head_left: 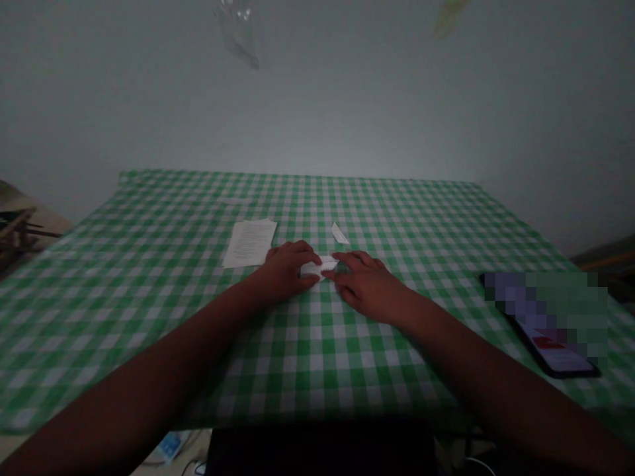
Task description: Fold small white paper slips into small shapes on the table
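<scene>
Both my hands rest on a table covered with a green and white checked cloth. Between them lies a small folded white paper. My left hand has its fingers curled over the paper's left end, pinching it. My right hand lies flatter, its fingertips pressed on the paper's right end. Most of the paper is hidden under the fingers.
A printed white sheet lies just behind my left hand. A small white paper strip lies behind the folded paper. A phone with a lit screen sits near the right edge. A plain wall stands behind the table.
</scene>
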